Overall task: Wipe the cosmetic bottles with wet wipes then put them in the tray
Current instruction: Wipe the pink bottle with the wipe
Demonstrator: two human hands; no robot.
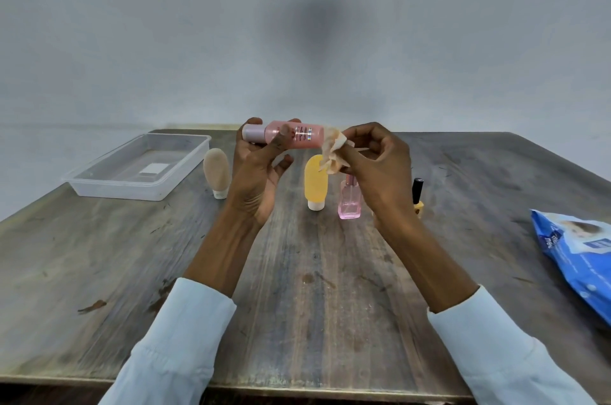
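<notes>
With your left hand (261, 169) gripping the pink bottle (291, 137) sideways above the yellow tube (316, 180), and your right hand (373, 169) pinching the crumpled wipe (334, 153) against its base, turn the bottle slowly so the wipe reaches every side.

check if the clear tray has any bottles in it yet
Empty of bottles. The clear tray shows only a white label on its floor; the pink bottle is held in the left hand.
</notes>
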